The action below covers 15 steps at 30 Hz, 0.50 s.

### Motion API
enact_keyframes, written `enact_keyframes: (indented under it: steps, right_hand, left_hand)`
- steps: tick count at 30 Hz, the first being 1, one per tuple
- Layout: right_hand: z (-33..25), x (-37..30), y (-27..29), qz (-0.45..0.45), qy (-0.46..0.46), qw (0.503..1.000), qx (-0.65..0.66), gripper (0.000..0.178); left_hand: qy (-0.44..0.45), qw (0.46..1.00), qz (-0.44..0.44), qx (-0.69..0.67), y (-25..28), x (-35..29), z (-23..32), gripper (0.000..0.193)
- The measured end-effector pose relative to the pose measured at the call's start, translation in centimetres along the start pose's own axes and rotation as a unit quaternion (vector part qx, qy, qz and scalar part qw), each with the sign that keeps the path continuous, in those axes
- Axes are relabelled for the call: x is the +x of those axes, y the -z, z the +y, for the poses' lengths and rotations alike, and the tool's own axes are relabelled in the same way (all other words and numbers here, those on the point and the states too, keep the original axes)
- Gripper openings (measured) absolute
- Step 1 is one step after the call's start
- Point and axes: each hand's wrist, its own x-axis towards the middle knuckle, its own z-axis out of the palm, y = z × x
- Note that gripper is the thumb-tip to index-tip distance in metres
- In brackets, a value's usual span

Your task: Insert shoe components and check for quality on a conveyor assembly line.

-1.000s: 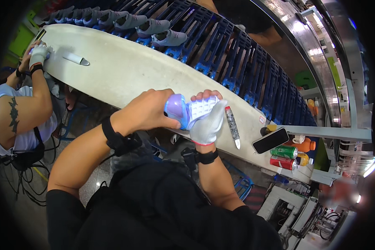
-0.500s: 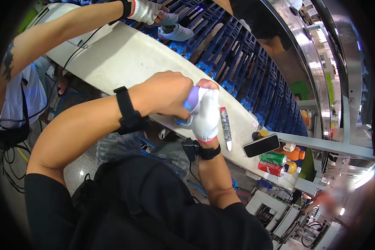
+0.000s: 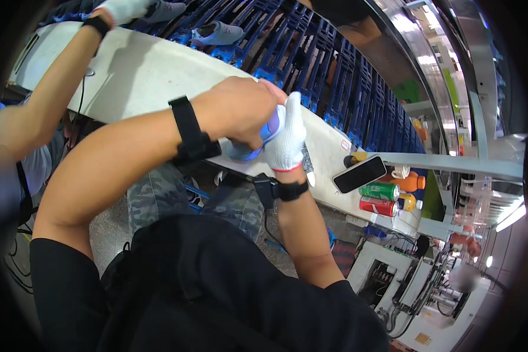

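Two grips on one purple-blue shoe [image 3: 272,125] above the near surface [image 3: 152,88] edge: our left hand [image 3: 240,111] pinches, gloved right hand [image 3: 287,141] clasps. Probably mid-manipulation; next calls for steady right-side support.

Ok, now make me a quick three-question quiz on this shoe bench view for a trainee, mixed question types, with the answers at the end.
1. The person's left hand and right hand hold the purple shoe. Which wears a white glove? A: left. B: right. C: both.
2. What colour is the can between the smartphone and the red can?
3. True or false: the smartphone's screen is lit.

Key: 1. B. 2. Green. 3. False; it looks dark.
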Motion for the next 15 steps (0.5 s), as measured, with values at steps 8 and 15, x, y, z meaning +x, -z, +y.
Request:
enact_keyframes:
  steps: [8, 15]
  right_hand:
    - [8.3, -5.4, 0.3, 0.140, 0.117, 0.970, -0.158, 0.039]
    - [4.7, -8.3, -1.9, 0.027, 0.444, 0.779, -0.442, 0.045]
  left_hand:
    - [0.048, 0.999, -0.008, 0.010, 0.8, -4.7, -0.8, 0.075]
    - [0.044, 0.967, 0.200, -0.150, -2.8, -13.2, 1.9, 0.072]
